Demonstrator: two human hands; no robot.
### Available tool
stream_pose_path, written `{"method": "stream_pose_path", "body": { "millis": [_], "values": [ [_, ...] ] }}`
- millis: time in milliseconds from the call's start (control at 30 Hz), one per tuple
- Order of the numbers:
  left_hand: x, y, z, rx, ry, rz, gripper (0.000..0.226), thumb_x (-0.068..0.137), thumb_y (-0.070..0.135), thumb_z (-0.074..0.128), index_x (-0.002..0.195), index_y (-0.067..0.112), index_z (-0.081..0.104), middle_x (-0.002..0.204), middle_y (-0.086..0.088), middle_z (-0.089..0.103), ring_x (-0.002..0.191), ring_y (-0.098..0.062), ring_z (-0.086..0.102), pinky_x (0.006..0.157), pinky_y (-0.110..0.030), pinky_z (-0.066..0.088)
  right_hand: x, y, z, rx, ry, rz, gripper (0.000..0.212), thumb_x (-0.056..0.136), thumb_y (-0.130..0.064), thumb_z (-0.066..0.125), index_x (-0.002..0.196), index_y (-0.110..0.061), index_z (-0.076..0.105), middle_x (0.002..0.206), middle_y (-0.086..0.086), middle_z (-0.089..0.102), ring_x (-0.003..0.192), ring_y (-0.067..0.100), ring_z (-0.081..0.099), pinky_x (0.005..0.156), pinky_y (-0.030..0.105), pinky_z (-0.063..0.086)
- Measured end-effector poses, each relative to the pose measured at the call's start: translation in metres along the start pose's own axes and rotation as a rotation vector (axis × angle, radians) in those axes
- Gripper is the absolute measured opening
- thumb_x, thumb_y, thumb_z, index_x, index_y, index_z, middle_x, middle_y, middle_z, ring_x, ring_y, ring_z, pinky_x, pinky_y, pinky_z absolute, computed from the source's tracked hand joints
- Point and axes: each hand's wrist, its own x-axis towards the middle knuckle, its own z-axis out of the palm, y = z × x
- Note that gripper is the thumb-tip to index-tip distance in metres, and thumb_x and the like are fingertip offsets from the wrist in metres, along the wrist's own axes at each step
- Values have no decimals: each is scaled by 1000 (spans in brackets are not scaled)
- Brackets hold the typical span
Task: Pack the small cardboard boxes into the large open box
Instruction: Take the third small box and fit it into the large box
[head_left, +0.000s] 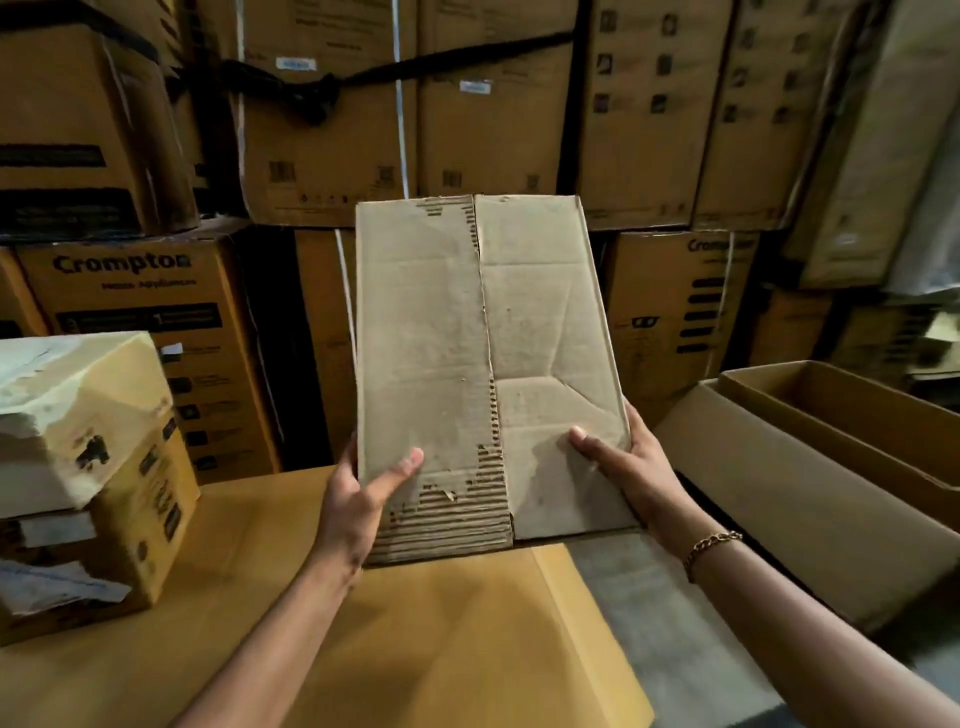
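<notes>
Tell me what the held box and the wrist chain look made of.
Held box: corrugated cardboard, matte brown, worn; the outer paper is torn near the bottom, exposing ribbed fluting. Wrist chain on the right hand: looks like gold-toned metal, shiny linked loops; actual metal can't be told.

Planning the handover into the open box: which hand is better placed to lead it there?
Right hand: it grips the held box's right edge, the side nearest the large open box.

Stacked cartons (332, 119) wall off 10 to 2 o'clock; no passage. Torn carton (88, 467) blocks surface (441, 649) at 9 o'clock. Held box (483, 364) fills centre. Open box (841, 447) at 3 o'clock, top unobstructed. Surface at 6 o'clock free between forearms.
</notes>
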Motion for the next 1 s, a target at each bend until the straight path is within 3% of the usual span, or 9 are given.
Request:
{"method": "stream_pose_path", "body": {
  "millis": [200, 367, 533, 733, 800, 867, 1000],
  "values": [
    [9, 13, 88, -45, -79, 24, 52, 71, 35, 88, 118, 27, 66, 106, 2, 78, 96, -21, 75, 80, -37, 61, 0, -25, -84, -41, 96, -58, 69, 85, -30, 81, 145, -34, 47, 124, -1, 72, 107, 19, 73, 85, 38, 61],
    [16, 13, 187, -87, -154, 38, 51, 67, 41, 83, 113, 31, 65, 106, 3, 78, 97, -22, 75, 85, -44, 59, 3, -46, -183, -110, 169, -73, 78, 81, -38, 83, 147, -40, 42, 128, -4, 68, 107, 16, 72, 87, 41, 62],
    [18, 6, 290, -131, -195, 23, 72, 54, 51, 86, 120, 31, 64, 111, 1, 77, 101, -23, 74, 87, -44, 57, 8, -70, -284, -123, 192, -102, 69, 84, -30, 79, 144, -37, 45, 125, -2, 70, 106, 17, 73, 83, 39, 62],
    [39, -2, 394, -119, -186, 44, 59, 65, 40, 84, 120, 30, 64, 110, 2, 76, 99, -19, 74, 92, -45, 58, 37, -80, -378, -127, 233, -93, 74, 85, -26, 79, 149, -35, 41, 123, -2, 70, 103, 17, 74, 78, 36, 62],
    [51, -6, 423, -120, -191, 57, 70, 63, 43, 85, 127, 28, 62, 114, 0, 74, 103, -20, 73, 93, -45, 57, 52, -81, -404, -150, 240, -101, 75, 85, -26, 78, 149, -34, 41, 120, -4, 70, 102, 15, 74, 77, 34, 62],
    [64, -11, 450, -123, -191, 64, 86, 55, 51, 85, 133, 26, 60, 116, 0, 74, 103, -20, 73, 90, -42, 58, 70, -80, -429, -175, 243, -116, 75, 83, -26, 78, 148, -32, 41, 119, -5, 70, 100, 12, 74, 74, 29, 61],
    [93, -23, 506, -125, -187, 86, 82, 56, 52, 84, 130, 30, 59, 114, 3, 73, 100, -16, 73, 84, -36, 59, 112, -78, -480, -237, 250, -126, 82, 78, -35, 80, 148, -29, 40, 124, -2, 66, 102, 11, 72, 76, 29, 61]
  ]
}}
